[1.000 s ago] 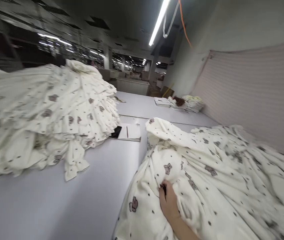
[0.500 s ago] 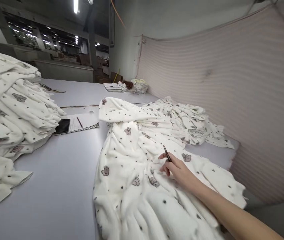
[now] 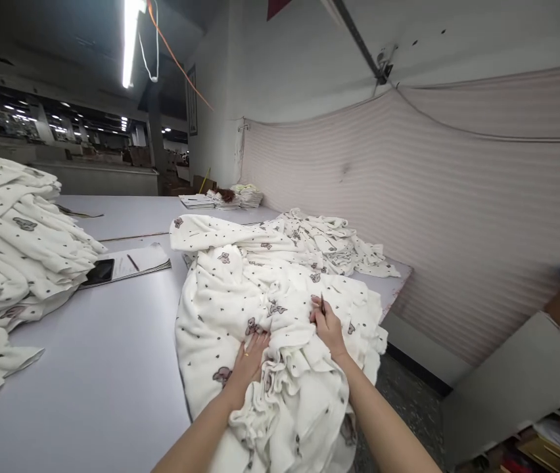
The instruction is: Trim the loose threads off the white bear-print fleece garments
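A heap of white fleece fabric with small grey bear prints (image 3: 265, 289) lies on the pale grey table (image 3: 112, 355), bunched toward the table's near right corner. My left hand (image 3: 249, 360) lies on the fabric with its fingers stretched flat and a ring on one finger. My right hand (image 3: 326, 325) rests on the fabric just to the right of it, its fingers closed around a thin dark pointed tool (image 3: 322, 303) that sticks up from them.
A tall stack of the same printed fabric (image 3: 8, 249) fills the table's left side. A phone (image 3: 98, 271) and a notepad with a pen (image 3: 135, 260) lie beside it. More folded piles (image 3: 231, 197) sit far back. A striped curtain wall (image 3: 447, 217) runs along the right, with boxes at the lower right.
The view swung right and down. My left hand came into view and landed flat on the fabric. My right hand stayed on the heap holding the thin tool; the fabric is more bunched.
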`<state>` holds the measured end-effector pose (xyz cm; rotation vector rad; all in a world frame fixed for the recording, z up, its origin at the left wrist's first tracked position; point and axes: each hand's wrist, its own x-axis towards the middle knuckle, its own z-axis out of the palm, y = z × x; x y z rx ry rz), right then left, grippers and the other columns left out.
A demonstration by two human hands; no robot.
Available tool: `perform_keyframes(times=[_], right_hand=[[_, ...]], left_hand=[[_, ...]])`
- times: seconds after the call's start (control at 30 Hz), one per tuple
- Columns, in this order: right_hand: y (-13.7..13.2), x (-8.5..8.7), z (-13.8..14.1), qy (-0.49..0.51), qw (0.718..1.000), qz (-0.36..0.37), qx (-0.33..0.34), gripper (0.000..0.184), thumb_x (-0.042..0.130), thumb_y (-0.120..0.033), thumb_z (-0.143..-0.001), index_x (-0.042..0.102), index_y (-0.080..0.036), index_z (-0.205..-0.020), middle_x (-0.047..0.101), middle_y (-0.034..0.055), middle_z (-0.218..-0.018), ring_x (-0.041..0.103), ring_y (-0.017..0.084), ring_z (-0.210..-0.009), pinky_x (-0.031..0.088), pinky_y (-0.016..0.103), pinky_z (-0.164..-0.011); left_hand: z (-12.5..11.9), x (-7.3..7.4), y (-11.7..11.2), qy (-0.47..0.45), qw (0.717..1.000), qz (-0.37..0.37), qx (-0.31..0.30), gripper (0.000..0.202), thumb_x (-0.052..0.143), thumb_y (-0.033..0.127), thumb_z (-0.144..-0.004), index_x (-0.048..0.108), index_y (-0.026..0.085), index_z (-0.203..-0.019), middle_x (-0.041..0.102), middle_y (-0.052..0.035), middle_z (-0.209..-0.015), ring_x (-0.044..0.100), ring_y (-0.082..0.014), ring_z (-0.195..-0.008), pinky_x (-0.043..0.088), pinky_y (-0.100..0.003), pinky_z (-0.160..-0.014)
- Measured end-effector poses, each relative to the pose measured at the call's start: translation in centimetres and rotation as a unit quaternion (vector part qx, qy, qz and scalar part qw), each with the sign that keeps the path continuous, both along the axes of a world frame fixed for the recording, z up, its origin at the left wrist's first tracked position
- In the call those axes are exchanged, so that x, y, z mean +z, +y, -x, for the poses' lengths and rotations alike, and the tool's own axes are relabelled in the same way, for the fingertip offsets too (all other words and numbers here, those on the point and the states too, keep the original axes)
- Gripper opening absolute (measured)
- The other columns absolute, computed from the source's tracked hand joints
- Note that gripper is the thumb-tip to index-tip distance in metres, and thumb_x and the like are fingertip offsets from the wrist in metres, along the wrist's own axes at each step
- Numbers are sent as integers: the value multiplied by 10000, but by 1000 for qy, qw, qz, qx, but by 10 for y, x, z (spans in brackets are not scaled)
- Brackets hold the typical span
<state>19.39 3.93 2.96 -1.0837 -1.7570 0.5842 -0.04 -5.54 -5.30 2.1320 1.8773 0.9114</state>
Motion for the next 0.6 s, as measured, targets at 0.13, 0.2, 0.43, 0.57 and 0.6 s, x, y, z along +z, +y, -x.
perform_keyframes(times=[0.13,0.2,0.43,0.57,0.6], right_hand=[[-45,17,-38,34,998,17,-44,378,379,-267,-913,557,-144,-1224,661,83,-950,618,225,-914,482,359,-824],[-75,17,-52,42,998,44,-34,342,425,-299,-905,619,-169,-1155,671,64,-884,640,227,-830,511,340,-739],[-116,19,-32,105,961,234,103,333,486,-452,-901,666,-185,-985,695,66,-930,596,146,-546,495,277,-564],[-126,9,-24,148,946,256,133,387,440,-486,-919,592,-189,-1117,699,73,-948,530,103,-421,462,249,-463],[-129,5,-24,146,955,233,112,372,464,-475,-910,606,-193,-1106,701,82,-968,609,142,-528,508,270,-543]], left_hand=[[17,17,-48,-77,997,1,16,440,268,302,-988,380,293,-1414,505,-35,-1414,501,-221,-1270,488,-400,-983],[40,34,-78,-122,991,55,27,406,340,362,-959,512,322,-1324,540,-20,-1383,512,-261,-1258,473,-454,-992],[18,122,-90,-42,999,28,6,396,538,266,-818,568,296,-1211,535,-55,-1362,484,-292,-1264,446,-461,-1013],[-38,114,-71,2,996,-72,-48,239,596,111,-686,566,206,-904,608,-126,-1106,591,-309,-1035,540,-440,-827],[-44,107,-69,-6,996,-79,-48,226,531,54,-689,533,207,-856,606,-116,-1040,605,-278,-971,550,-396,-769]])
